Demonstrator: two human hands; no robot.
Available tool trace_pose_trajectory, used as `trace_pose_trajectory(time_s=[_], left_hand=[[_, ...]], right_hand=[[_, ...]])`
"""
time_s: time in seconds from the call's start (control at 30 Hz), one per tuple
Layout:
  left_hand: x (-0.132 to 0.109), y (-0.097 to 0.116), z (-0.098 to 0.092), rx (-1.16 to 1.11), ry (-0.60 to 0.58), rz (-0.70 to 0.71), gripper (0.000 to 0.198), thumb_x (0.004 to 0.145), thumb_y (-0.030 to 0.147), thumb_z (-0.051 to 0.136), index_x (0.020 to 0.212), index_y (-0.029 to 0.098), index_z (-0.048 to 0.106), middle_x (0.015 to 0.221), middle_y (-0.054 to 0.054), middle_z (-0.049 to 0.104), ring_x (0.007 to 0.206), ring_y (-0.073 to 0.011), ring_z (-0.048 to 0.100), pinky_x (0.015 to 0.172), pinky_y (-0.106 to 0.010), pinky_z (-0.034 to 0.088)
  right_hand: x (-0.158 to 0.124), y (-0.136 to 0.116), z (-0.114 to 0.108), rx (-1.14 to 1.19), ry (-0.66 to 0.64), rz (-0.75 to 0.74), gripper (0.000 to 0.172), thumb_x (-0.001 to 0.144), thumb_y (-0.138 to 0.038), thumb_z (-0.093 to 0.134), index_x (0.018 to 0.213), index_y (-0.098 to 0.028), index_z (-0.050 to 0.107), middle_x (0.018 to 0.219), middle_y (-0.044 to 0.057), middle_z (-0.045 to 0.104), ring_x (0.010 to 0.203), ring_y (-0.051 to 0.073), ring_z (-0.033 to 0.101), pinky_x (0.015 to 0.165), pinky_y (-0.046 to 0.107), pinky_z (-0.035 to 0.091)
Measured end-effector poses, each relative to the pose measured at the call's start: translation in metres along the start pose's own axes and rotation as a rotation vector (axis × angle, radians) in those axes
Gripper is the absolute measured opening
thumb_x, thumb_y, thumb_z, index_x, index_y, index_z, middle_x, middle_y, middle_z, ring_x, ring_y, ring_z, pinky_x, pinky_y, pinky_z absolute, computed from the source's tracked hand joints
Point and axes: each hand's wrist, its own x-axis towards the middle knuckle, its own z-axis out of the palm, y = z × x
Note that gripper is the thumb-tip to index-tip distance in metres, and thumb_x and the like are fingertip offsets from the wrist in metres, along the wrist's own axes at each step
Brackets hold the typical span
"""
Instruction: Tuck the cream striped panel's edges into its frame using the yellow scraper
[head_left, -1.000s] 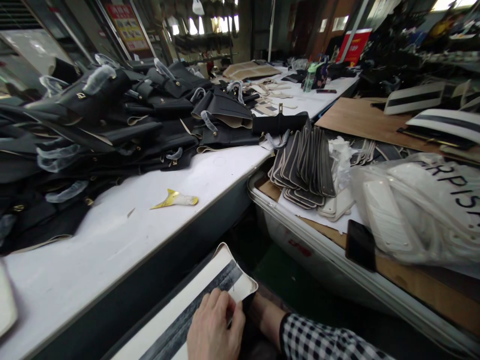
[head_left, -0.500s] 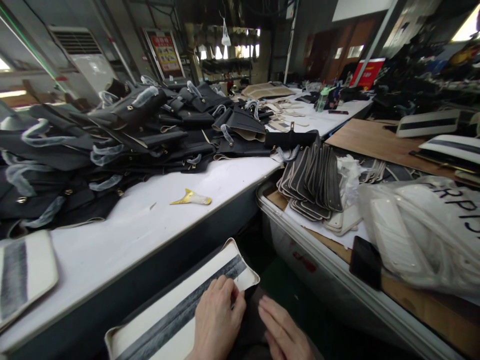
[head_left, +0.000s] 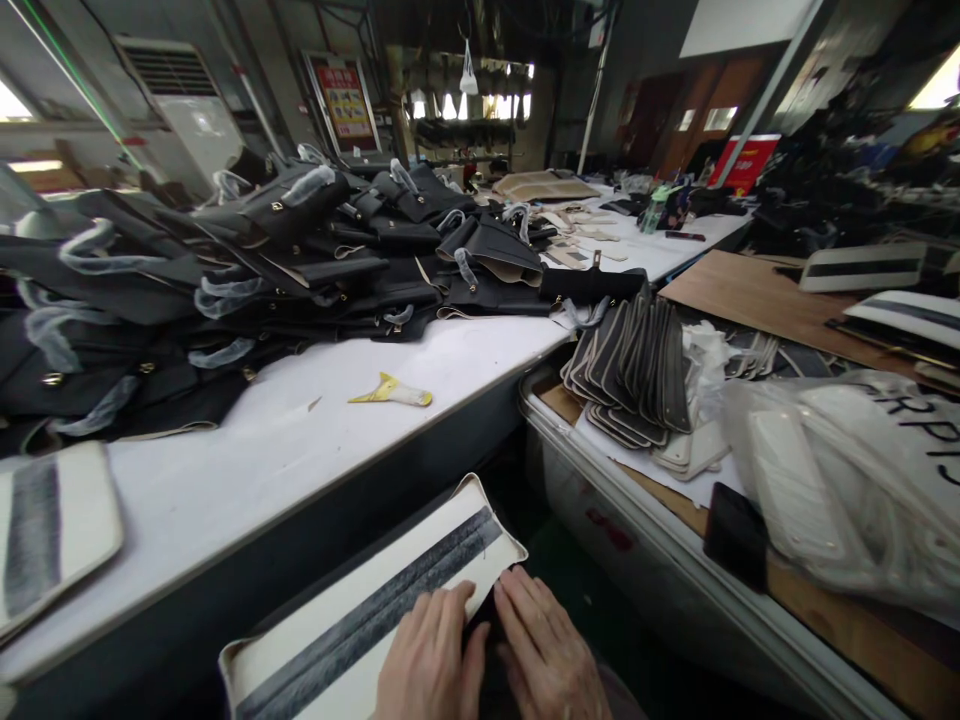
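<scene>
White covers the long table (head_left: 360, 410) that runs from the near left to the far right of the head view. A broad heap of black bags (head_left: 292, 240) spreads over its far side, their handles wrapped in clear film. To the right stands a pale tub (head_left: 652, 560), with a brown wooden board (head_left: 739, 290) at its far end and a clear plastic bag (head_left: 892, 490), printed with dark letters, on its right part.

The cream panel (head_left: 367, 610) lies slantwise in front of the person, just beside the table's near side and below its top. A dark grey band runs along its length, its end corners curl up, and black shows along its far edge. Another banded panel (head_left: 60, 530) rests on the table at the left. A row of dark grey pieces (head_left: 637, 350) leans together in the tub.

The left hand (head_left: 431, 650) lies over the panel's near edge with fingers bent and thumb apart; whether it grips cannot be told. The right hand (head_left: 551, 645) is unclenched, fingers straight and close together, tips at the same edge near the right corner.

A dark flat slab (head_left: 736, 535) lies by the tub's rim, and a small yellow-and-white piece (head_left: 390, 391) on the table.
</scene>
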Motion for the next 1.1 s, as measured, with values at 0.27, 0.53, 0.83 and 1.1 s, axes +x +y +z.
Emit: trace_pose_trajectory(time_s=[0.27,0.53,0.83,1.1], left_hand=[[-0.02,-0.014,-0.012,0.013,-0.054,-0.129,0.013,0.096,0.025,0.049,0.084,0.024,0.054,0.081,0.0,0.062,0.076,-0.018,0.061,0.069,-0.03,0.046],[-0.018,-0.011,-0.012,-0.07,-0.044,-0.228,0.017,0.097,0.023,0.046,0.083,0.024,0.056,0.082,0.0,0.062,0.077,-0.0158,0.063,0.069,-0.027,0.046],[-0.046,-0.027,-0.024,0.041,0.061,-0.19,0.014,0.094,0.028,0.054,0.082,0.024,0.06,0.078,0.0,0.063,0.074,-0.0199,0.056,0.067,-0.034,0.037],[-0.061,-0.029,-0.035,-0.006,0.092,-0.272,0.014,0.094,0.023,0.052,0.082,0.024,0.06,0.079,0.001,0.063,0.075,-0.019,0.055,0.07,-0.035,0.034]], right_hand=[[0.004,-0.016,0.013,0.055,0.072,0.007,0.041,0.092,-0.015,0.047,0.129,-0.002,0.058,0.129,0.018,0.061,0.126,0.031,0.051,0.095,0.041,0.055],[0.012,-0.036,0.019,0.088,0.125,-0.032,0.036,0.091,-0.013,0.045,0.12,-0.001,0.063,0.119,0.018,0.066,0.121,0.029,0.055,0.097,0.042,0.054],[0.021,-0.053,0.017,0.076,0.094,-0.109,0.036,0.091,-0.014,0.044,0.117,-0.003,0.065,0.114,0.016,0.068,0.118,0.028,0.057,0.095,0.039,0.055],[0.024,-0.067,0.023,0.118,0.088,-0.215,0.035,0.088,-0.01,0.044,0.115,-0.002,0.066,0.113,0.016,0.068,0.117,0.028,0.057,0.096,0.039,0.053]])
